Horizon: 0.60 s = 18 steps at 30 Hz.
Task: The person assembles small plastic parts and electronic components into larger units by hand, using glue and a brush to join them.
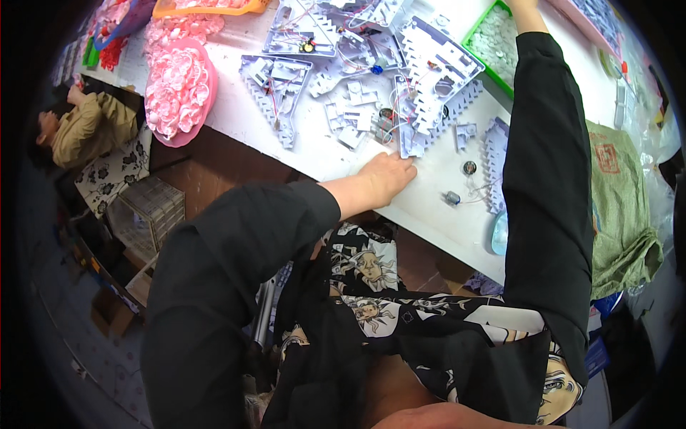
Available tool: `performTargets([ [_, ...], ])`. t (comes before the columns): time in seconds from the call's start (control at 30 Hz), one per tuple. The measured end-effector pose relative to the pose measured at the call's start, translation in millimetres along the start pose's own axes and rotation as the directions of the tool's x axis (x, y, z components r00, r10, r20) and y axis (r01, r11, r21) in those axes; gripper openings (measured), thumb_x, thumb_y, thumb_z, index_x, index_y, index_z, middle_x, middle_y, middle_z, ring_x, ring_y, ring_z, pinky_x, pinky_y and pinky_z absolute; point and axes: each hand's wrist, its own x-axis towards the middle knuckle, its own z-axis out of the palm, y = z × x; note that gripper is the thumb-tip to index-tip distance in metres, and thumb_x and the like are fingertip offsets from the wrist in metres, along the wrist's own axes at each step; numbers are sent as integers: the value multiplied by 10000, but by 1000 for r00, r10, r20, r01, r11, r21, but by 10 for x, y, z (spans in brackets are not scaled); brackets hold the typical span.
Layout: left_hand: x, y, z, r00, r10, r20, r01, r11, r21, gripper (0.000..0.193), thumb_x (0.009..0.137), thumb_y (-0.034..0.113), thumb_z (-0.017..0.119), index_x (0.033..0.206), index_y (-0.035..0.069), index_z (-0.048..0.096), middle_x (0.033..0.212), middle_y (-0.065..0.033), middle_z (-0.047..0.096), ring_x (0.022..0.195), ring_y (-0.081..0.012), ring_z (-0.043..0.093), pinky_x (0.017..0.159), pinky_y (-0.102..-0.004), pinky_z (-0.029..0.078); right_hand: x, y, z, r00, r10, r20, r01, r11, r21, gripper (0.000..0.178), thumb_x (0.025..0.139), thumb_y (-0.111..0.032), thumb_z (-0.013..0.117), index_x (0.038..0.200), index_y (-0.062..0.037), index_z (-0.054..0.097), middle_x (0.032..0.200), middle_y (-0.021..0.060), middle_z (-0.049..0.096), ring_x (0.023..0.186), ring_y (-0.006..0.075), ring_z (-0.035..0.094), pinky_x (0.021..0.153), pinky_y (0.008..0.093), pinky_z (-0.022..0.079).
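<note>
We are leaning over a long white table [446,225] that is running diagonally away from us, its near edge facing our lap. Beyond its far left side, a co-worker in a tan jacket [107,125] is sitting. A crumpled green woven sack [623,207] is hanging at the right, just beside our right sleeve. A pink basin [211,91] is standing at the left of the table, heaped with pale pink petals [175,89]. A green tray [489,71] is holding many small whitish pieces near the top, beside our right forearm.

Several pale toothed casings [275,89] are lying in a loose cluster in the middle, with wires trailing among them. One pale casing [406,134] is pointing its narrow end toward us, right by our left hand [386,177]. That hand is resting back upward at the table's edge, its fingers bent; we are not able to tell whether they are pinching the tip. Our right hand [524,7] is showing only partly at the upper border, so its grip is staying unknown to us.

To the right, a small bracket [465,134], a round dark disc [469,167] and a little wired motor [451,197] are lying apart.
</note>
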Motion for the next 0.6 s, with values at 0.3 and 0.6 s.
performTargets([
  [0.3,-55,-30,27,1000,-7,5,7,999,50,665,587,172,839,1133,6,499,1138,-172,519,1094,-350,516,905,-425,445,-618,-1326,-2272,989,101,109,-137,899,417,309,862,-69,586,1170,-49,559,1098,147,597,1038,312,559,925,375,431],
  [0.6,-45,-187,231,961,159,-224,-172,984,-38,418,598,154,795,924,26,568,955,-142,537,969,-316,539,805,-413,457,-2719,-2594,-3069,780,359,513,-562,763,320,346,822,-29,602,1157,-114,582,1203,143,523,1128,342,481,944,432,418],
])
